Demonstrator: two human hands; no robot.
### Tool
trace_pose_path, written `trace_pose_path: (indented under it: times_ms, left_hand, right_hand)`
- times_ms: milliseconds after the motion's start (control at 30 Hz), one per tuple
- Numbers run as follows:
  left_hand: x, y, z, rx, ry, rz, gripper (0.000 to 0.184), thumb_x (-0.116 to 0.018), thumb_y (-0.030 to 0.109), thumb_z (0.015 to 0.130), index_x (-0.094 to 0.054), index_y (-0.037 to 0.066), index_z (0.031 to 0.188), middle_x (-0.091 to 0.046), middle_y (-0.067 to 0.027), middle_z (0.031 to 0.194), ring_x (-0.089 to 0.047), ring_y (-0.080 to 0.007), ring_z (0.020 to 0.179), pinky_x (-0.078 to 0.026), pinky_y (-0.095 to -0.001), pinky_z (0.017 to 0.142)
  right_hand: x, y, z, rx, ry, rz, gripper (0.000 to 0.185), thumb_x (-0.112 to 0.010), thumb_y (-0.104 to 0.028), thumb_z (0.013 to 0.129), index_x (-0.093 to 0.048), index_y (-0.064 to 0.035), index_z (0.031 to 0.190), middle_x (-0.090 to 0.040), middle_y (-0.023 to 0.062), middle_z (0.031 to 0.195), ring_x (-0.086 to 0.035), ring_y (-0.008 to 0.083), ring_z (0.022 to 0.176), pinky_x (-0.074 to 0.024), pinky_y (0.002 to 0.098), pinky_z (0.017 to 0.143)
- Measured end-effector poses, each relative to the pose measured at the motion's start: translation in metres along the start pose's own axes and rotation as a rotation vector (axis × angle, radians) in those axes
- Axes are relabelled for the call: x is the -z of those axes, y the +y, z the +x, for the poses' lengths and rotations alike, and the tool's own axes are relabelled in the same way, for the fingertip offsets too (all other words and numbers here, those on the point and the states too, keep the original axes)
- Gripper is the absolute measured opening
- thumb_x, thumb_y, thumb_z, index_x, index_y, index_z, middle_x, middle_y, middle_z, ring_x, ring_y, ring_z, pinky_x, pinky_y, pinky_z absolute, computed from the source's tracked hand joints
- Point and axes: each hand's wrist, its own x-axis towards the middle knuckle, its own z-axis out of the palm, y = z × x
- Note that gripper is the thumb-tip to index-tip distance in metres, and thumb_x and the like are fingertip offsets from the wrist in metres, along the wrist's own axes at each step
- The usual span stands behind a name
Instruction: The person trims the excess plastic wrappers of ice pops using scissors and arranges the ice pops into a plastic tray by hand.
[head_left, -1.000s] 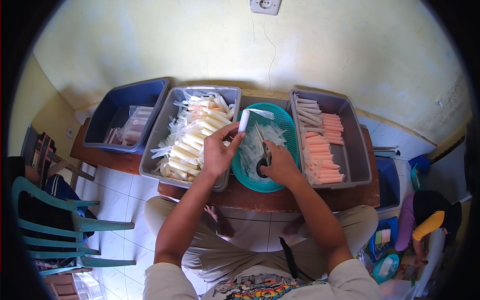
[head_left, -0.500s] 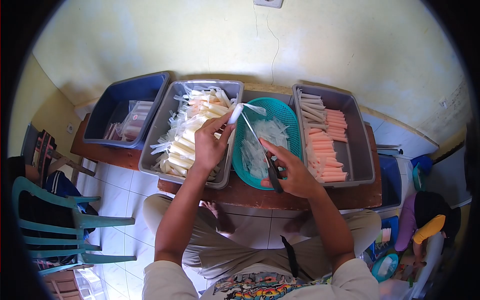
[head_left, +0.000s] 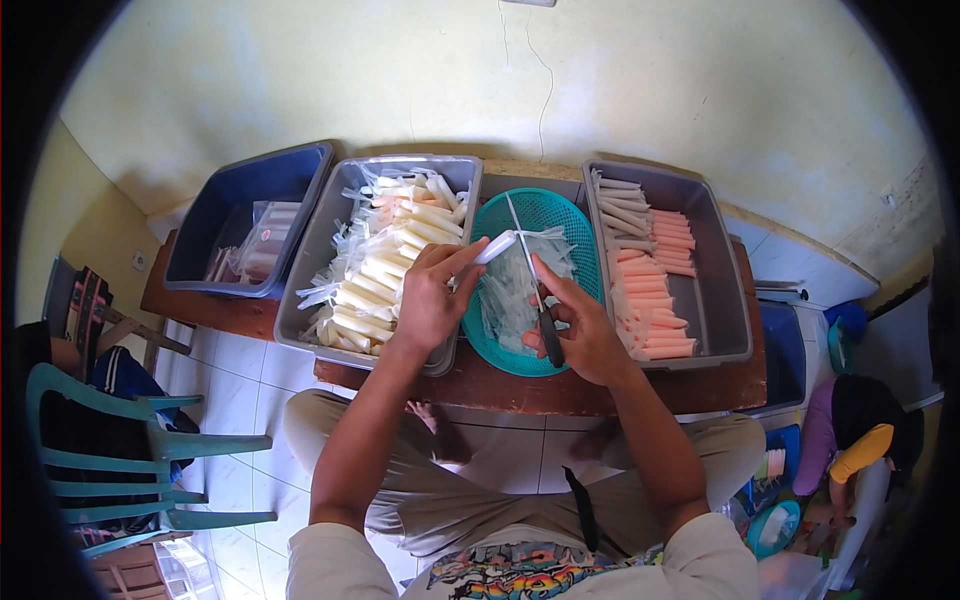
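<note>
My left hand (head_left: 430,298) pinches a white ice pop (head_left: 496,248), a filled plastic tube, over the teal basket (head_left: 588,235). Closed around the black handle of a knife (head_left: 549,338) is my right hand (head_left: 588,338). Its long blade points away from me and crosses the thin plastic tail at the ice pop's far end. Clear plastic offcuts (head_left: 503,308) lie in the basket below. Cream-coloured ice pops with loose tails (head_left: 365,318) fill the grey bin left of the basket. Pink ice pops (head_left: 640,300) and greyish ones (head_left: 622,210) lie in rows in the right bin.
A dark blue bin (head_left: 200,275) with packed bundles stands at the far left of the wooden bench (head_left: 470,395). A green plastic chair (head_left: 150,440) is at my left. Another person (head_left: 850,430) bends over tubs at lower right. The wall rises behind the bins.
My left hand has brought the ice pop a little right and lower, tilting it toward the right. The knife blade has turned more upright and now crosses the plastic tail.
</note>
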Motion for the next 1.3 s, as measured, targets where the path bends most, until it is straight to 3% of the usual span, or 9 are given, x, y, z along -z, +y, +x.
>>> trace_pose_path:
  times_ms: [433, 500, 533, 633, 700, 767, 1133, 1233, 1300]
  left_hand:
    - [0.001, -0.001, -0.002, -0.044, -0.033, 0.012, 0.043, -0.082, 0.001, 0.088, -0.078, 0.011, 0.129, -0.076, -0.013, 0.105, -0.07, -0.0281, 0.091, -0.057, -0.038, 0.074]
    - [0.001, -0.001, -0.002, -0.052, -0.042, 0.004, 0.043, -0.082, 0.0, 0.087, -0.078, 0.011, 0.129, -0.076, -0.0129, 0.104, -0.07, -0.0281, 0.091, -0.057, -0.0379, 0.074]
    - [0.001, 0.0, -0.002, -0.059, -0.047, 0.009, 0.044, -0.082, 0.0, 0.087, -0.078, 0.011, 0.129, -0.076, -0.0128, 0.104, -0.07, -0.0281, 0.09, -0.057, -0.038, 0.073]
    - [0.001, 0.0, -0.003, -0.063, -0.054, 0.011, 0.044, -0.082, 0.0, 0.087, -0.078, 0.01, 0.129, -0.076, -0.0126, 0.103, -0.069, -0.028, 0.089, -0.057, -0.0381, 0.073]
    - [0.001, 0.0, -0.003, -0.064, -0.055, 0.008, 0.044, -0.082, 0.0, 0.087, -0.078, 0.01, 0.129, -0.076, -0.0126, 0.102, -0.069, -0.028, 0.088, -0.056, -0.0383, 0.072]
    - [0.002, 0.0, -0.003, -0.054, -0.08, 0.008, 0.04, -0.08, 0.001, 0.087, -0.078, 0.009, 0.126, -0.075, -0.0133, 0.101, -0.069, -0.0321, 0.093, -0.057, -0.0423, 0.084]
    - [0.004, -0.005, -0.005, -0.129, -0.107, 0.146, 0.037, -0.079, 0.003, 0.089, -0.079, 0.009, 0.125, -0.073, -0.0116, 0.099, -0.068, -0.0309, 0.093, -0.057, -0.042, 0.085]
    - [0.003, -0.008, -0.006, -0.124, -0.111, 0.155, 0.037, -0.079, 0.004, 0.089, -0.079, 0.009, 0.125, -0.073, -0.0115, 0.098, -0.067, -0.031, 0.093, -0.057, -0.0421, 0.085]
    - [0.002, -0.011, -0.006, -0.119, -0.104, 0.154, 0.037, -0.079, 0.003, 0.089, -0.079, 0.011, 0.125, -0.073, -0.0107, 0.097, -0.067, -0.0305, 0.092, -0.057, -0.0419, 0.085]
  right_hand:
    - [0.003, 0.003, 0.0, 0.016, 0.04, -0.112, 0.099, -0.092, -0.029, 0.085, -0.039, -0.0189, 0.168, -0.058, 0.007, 0.109, -0.061, 0.0147, 0.092, -0.0541, 0.0301, 0.08]
    - [0.004, 0.005, 0.0, -0.001, 0.029, -0.167, 0.098, -0.09, -0.008, 0.085, -0.038, -0.0202, 0.168, -0.054, 0.0062, 0.122, -0.061, 0.008, 0.092, -0.0571, 0.0237, 0.074]
    - [0.004, 0.004, 0.0, -0.001, 0.029, -0.168, 0.098, -0.09, -0.008, 0.085, -0.038, -0.0202, 0.168, -0.054, 0.0062, 0.122, -0.061, 0.008, 0.092, -0.0571, 0.0237, 0.074]
    - [0.004, 0.003, -0.001, -0.01, 0.026, -0.149, 0.098, -0.09, -0.009, 0.085, -0.038, -0.0203, 0.168, -0.054, 0.0063, 0.122, -0.062, 0.0081, 0.091, -0.0567, 0.0232, 0.07]
    - [0.004, 0.003, -0.001, 0.009, 0.047, -0.136, 0.097, -0.092, -0.03, 0.085, -0.041, -0.0172, 0.167, -0.058, 0.0074, 0.106, -0.06, 0.0155, 0.089, -0.0544, 0.031, 0.081]
    - [0.003, 0.005, -0.001, 0.014, 0.05, -0.127, 0.097, -0.092, -0.03, 0.085, -0.041, -0.0165, 0.167, -0.058, 0.0074, 0.106, -0.061, 0.0154, 0.089, -0.0546, 0.0312, 0.081]
    - [-0.003, 0.009, -0.005, -0.112, 0.069, -0.242, 0.096, -0.093, -0.035, 0.085, -0.044, -0.0132, 0.165, -0.061, 0.01, 0.107, -0.064, 0.018, 0.089, -0.0551, 0.034, 0.085]
    - [-0.004, 0.011, -0.006, -0.093, 0.06, -0.265, 0.094, -0.092, -0.035, 0.086, -0.045, -0.0116, 0.164, -0.061, 0.0104, 0.106, -0.066, 0.0172, 0.085, -0.0566, 0.0331, 0.077]
    - [-0.005, 0.006, -0.007, -0.159, 0.047, -0.123, 0.093, -0.091, -0.033, 0.088, -0.043, -0.01, 0.164, -0.059, 0.0102, 0.106, -0.066, 0.0144, 0.078, -0.0565, 0.0311, 0.065]
